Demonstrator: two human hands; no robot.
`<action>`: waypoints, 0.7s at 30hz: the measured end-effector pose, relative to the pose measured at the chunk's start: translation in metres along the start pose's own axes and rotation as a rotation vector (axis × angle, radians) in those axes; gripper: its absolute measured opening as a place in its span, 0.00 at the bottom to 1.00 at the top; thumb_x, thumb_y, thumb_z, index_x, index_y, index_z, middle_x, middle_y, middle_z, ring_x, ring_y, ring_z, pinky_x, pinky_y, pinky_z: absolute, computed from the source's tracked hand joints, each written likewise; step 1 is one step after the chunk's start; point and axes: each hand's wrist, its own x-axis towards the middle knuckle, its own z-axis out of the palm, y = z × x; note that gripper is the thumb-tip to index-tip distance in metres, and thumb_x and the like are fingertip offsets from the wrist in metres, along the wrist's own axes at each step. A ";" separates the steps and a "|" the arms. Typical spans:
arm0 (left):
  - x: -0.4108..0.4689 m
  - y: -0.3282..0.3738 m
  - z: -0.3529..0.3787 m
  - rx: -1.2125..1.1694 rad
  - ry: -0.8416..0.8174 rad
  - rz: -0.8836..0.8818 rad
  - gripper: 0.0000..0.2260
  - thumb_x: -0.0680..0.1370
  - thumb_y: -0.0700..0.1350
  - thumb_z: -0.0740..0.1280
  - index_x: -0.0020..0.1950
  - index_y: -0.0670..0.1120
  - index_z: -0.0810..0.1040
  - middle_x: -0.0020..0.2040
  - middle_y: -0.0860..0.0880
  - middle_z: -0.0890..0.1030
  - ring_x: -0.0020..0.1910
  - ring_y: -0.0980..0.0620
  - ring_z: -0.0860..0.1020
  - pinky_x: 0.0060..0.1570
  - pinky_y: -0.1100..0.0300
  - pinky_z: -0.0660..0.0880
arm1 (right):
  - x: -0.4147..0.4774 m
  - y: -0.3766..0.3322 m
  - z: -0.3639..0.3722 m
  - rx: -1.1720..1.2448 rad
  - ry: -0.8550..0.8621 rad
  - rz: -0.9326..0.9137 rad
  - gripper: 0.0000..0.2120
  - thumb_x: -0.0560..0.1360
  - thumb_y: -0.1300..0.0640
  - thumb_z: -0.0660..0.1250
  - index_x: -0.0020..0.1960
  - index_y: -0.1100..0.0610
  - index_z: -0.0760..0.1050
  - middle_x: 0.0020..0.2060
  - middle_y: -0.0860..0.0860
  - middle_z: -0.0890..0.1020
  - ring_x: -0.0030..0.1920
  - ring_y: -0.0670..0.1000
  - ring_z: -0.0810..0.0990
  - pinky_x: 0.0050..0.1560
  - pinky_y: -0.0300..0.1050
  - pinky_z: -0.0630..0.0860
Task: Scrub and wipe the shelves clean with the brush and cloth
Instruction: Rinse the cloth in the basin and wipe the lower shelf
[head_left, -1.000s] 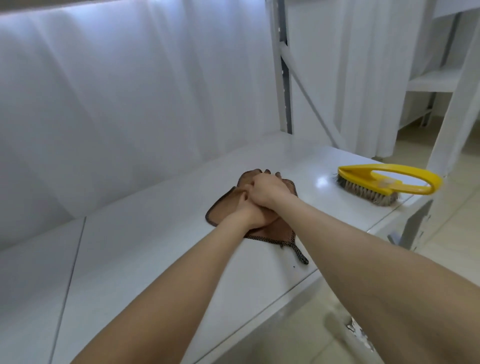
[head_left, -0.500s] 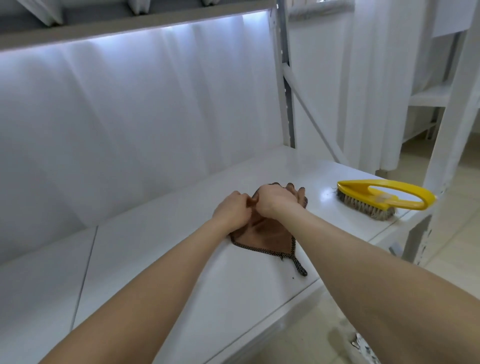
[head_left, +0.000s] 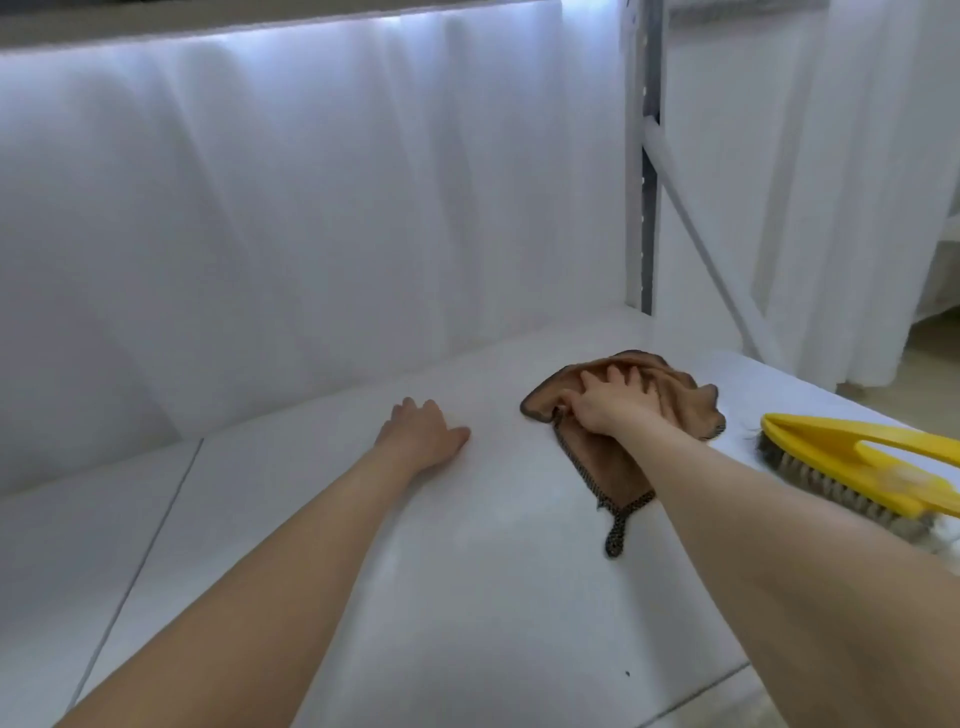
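Right hand (head_left: 610, 410) pressed the floppy cloth (head_left: 683, 402), fingers (head_left: 615, 375) spread; left hand (head_left: 423, 434) flat at 9 o'clock. Probably slides easy, palm-down.

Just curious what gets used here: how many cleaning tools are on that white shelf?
2. A brown cloth lies mid-shelf under the right hand. A yellow brush sits near the white shelf's right edge, partly cut off. Others may lie out of view.

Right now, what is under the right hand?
The right hand presses flat on the brown cloth, which lies on the white shelf. The cloth's middle and the shelf beneath it are covered.
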 end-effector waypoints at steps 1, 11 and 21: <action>0.004 -0.004 0.001 0.035 -0.022 0.012 0.30 0.79 0.62 0.55 0.72 0.42 0.63 0.71 0.40 0.64 0.69 0.41 0.65 0.66 0.51 0.65 | 0.012 0.000 0.000 0.000 0.016 0.039 0.31 0.80 0.37 0.44 0.79 0.49 0.47 0.78 0.55 0.46 0.77 0.61 0.42 0.74 0.59 0.39; 0.034 -0.015 -0.005 -0.036 -0.105 0.245 0.26 0.77 0.55 0.64 0.73 0.47 0.66 0.71 0.48 0.69 0.70 0.48 0.68 0.65 0.60 0.63 | 0.081 -0.174 0.035 -0.101 -0.119 -0.528 0.25 0.81 0.44 0.47 0.77 0.49 0.58 0.78 0.52 0.55 0.77 0.59 0.49 0.74 0.61 0.46; 0.052 -0.013 -0.018 0.101 -0.212 0.063 0.34 0.70 0.67 0.66 0.65 0.44 0.70 0.63 0.47 0.73 0.60 0.47 0.73 0.50 0.58 0.65 | 0.126 -0.093 0.003 -0.081 0.078 -0.184 0.32 0.76 0.35 0.53 0.76 0.49 0.61 0.76 0.55 0.60 0.75 0.59 0.58 0.73 0.54 0.51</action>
